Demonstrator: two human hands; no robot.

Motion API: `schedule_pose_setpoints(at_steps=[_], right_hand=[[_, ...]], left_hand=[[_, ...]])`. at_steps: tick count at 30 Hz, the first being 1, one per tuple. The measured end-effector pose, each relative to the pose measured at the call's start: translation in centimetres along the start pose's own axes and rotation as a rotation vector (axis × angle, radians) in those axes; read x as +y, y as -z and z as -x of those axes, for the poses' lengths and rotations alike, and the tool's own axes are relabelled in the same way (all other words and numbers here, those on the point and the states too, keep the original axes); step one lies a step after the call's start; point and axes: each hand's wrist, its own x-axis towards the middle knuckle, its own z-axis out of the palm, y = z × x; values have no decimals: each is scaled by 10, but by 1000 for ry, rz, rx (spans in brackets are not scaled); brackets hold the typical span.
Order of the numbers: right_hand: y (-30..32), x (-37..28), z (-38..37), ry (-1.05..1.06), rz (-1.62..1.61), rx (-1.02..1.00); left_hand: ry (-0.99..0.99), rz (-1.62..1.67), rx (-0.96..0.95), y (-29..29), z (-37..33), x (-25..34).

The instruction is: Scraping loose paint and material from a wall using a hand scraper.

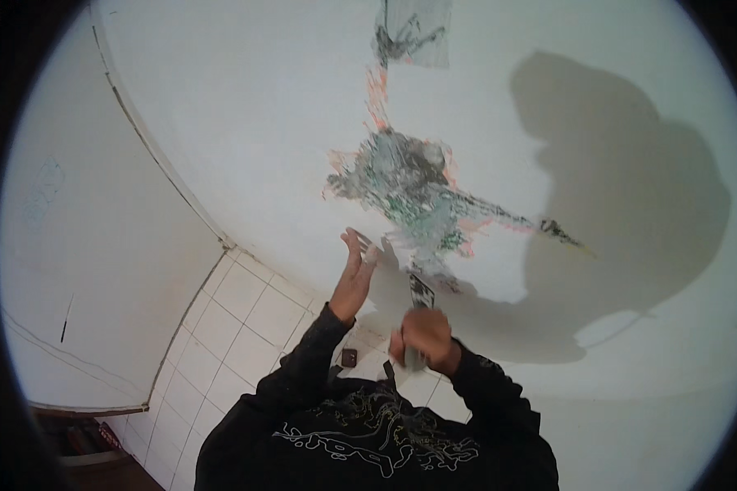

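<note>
My right hand (pixel 430 337) is closed around the handle of a scraper (pixel 421 290), its flat blade pointing up at the wall and smeared dark. The blade tip is close to the lower end of a scraped patch; whether it touches the wall I cannot tell. To the left, my left hand (pixel 355 274) is open, fingers stretched towards the white wall (pixel 270 114) and nothing held. Grey, black, green and orange marks make up the rough patch (pixel 409 176) above both hands. One streak runs from it to the right.
A second grey-marked patch (pixel 413 33) lies higher on the wall. My shadow (pixel 630 196) falls across the right side. White floor tiles (pixel 229 319) meet the wall below, with a small dark brown object (pixel 350 358) there. Dark shelving (pixel 90 450) stands lower left.
</note>
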Motion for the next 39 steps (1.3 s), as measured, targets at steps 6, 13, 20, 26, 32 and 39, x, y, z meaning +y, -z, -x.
schedule_pose_setpoints(at_steps=[6,13,20,26,32,39], right_hand=[[0,-9,-12,-447,38,-108],[-5,-5,-5,-11,-11,-82],[-6,2,-18,-84,154,156],[-3,-24,-10,116,94,160],[9,-34,-7,37,0,104],[7,-26,-19,-395,-414,-34]], left_hand=[[7,-23,-22,3,2,-9],[52,1,-14,9,-2,-1],[23,-2,16,6,-3,-6],[-52,-75,-29,11,-1,-16],[0,5,13,10,-1,-17],[21,-32,1,14,-4,-20]])
